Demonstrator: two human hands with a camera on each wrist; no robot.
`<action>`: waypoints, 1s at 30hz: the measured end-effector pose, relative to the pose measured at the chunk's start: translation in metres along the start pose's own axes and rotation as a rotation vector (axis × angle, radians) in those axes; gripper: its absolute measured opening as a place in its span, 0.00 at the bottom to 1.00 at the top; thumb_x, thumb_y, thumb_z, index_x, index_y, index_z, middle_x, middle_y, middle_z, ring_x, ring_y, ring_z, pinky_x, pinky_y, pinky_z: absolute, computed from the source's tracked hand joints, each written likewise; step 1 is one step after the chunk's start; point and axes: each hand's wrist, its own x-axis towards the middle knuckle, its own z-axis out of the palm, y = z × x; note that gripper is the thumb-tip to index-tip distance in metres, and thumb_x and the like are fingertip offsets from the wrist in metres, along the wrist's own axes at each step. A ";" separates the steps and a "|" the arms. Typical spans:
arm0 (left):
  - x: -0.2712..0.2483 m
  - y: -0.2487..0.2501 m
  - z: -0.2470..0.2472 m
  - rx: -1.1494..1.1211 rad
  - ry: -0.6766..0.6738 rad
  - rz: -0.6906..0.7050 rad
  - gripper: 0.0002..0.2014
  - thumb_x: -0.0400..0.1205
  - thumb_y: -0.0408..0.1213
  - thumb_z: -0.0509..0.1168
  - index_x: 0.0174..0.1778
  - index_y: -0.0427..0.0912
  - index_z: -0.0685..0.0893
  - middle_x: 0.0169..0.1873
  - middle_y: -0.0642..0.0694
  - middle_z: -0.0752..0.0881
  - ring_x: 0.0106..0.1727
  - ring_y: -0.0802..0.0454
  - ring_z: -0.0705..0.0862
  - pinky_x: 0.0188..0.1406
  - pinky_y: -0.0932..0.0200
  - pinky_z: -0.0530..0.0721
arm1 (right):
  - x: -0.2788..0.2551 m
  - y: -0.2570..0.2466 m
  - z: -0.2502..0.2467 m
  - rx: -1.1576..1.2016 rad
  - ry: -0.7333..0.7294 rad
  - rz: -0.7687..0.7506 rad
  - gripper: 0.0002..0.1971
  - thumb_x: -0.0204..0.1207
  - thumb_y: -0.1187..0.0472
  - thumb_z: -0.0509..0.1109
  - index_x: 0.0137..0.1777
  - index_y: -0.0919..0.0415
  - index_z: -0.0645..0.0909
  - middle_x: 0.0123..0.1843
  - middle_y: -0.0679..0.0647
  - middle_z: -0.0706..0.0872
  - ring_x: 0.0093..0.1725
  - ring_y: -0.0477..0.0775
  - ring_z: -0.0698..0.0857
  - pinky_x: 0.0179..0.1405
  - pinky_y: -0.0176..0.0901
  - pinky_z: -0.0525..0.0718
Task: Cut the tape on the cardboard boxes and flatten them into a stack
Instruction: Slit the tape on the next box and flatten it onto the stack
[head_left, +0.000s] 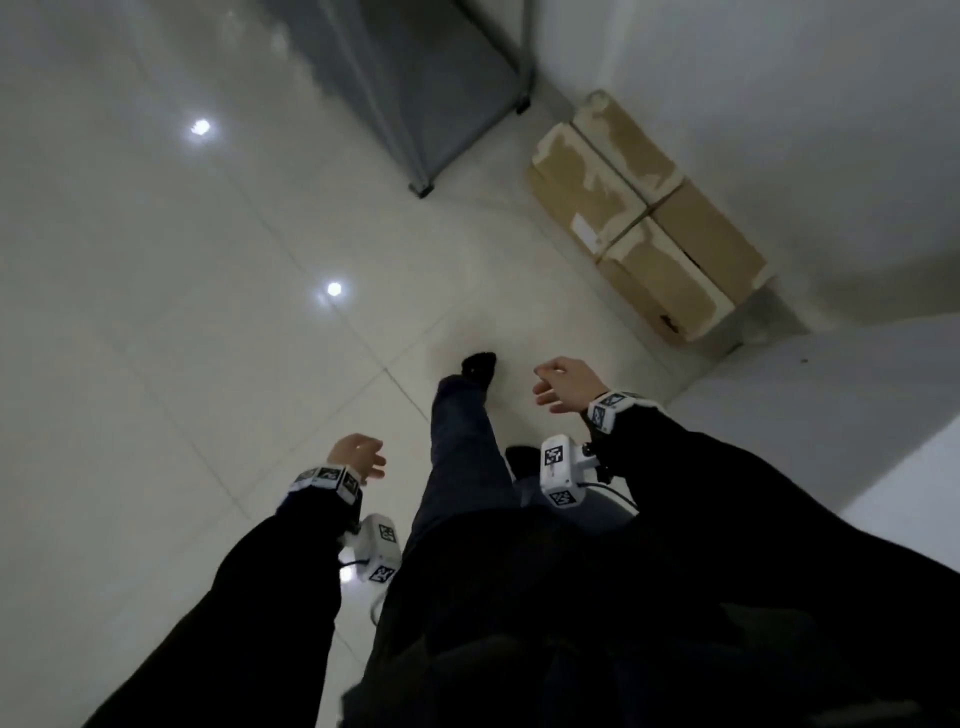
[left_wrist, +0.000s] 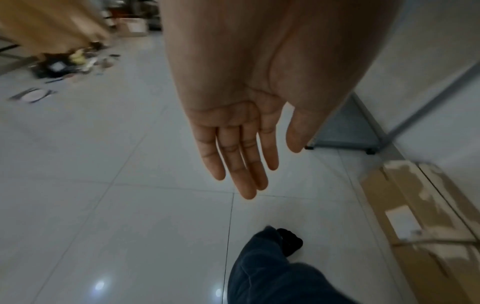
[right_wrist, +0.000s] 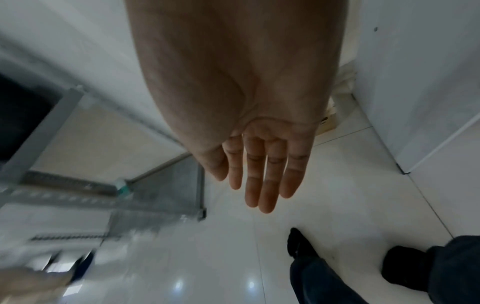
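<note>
From the head view, the cardboard box (head_left: 649, 218) lies on the floor (head_left: 208, 312) tight against the wall (head_left: 779, 130), sealed and criss-crossed with pale tape, with the foot of a grey metal rack (head_left: 421, 188) just beside its far end. Both hands hang free in mid-air: the left hand (head_left: 358, 457) with loose fingers, the right hand (head_left: 563, 384) lightly curled, neither holding anything. One socked foot (head_left: 479, 366) is out in front.

Over to the left wrist view: the left hand (left_wrist: 239, 144) has its fingers straight and together, palm bare. The cardboard box (left_wrist: 420, 216) shows along the wall at right, a white label on its top. Only here, a blurred scatter of clutter (left_wrist: 70, 63) lies across the floor at the far left.

Right wrist view: the right hand (right_wrist: 265, 170) is spread flat and relaxed, grasping nothing. Only a sliver of the cardboard box (right_wrist: 331, 121) peeks out behind the hand. Its contents can't be seen in any view.
</note>
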 end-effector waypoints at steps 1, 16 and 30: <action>0.013 0.022 -0.006 0.059 -0.010 0.014 0.12 0.87 0.33 0.57 0.61 0.30 0.78 0.36 0.38 0.83 0.30 0.48 0.80 0.24 0.61 0.70 | 0.009 -0.004 -0.009 0.048 0.045 0.018 0.05 0.84 0.62 0.59 0.53 0.62 0.75 0.34 0.56 0.80 0.27 0.50 0.80 0.26 0.37 0.74; 0.167 0.409 0.219 0.540 -0.288 0.531 0.06 0.86 0.34 0.60 0.48 0.36 0.79 0.35 0.39 0.83 0.29 0.48 0.79 0.22 0.66 0.76 | 0.174 0.114 -0.214 0.414 0.587 0.450 0.11 0.82 0.60 0.64 0.57 0.68 0.80 0.56 0.69 0.84 0.45 0.59 0.80 0.48 0.50 0.77; 0.324 0.501 0.500 0.645 -0.165 0.935 0.33 0.83 0.43 0.64 0.81 0.38 0.59 0.78 0.39 0.62 0.79 0.41 0.61 0.76 0.47 0.65 | 0.454 0.183 -0.346 0.656 1.097 0.295 0.31 0.81 0.42 0.61 0.78 0.61 0.67 0.78 0.62 0.70 0.76 0.61 0.69 0.72 0.44 0.62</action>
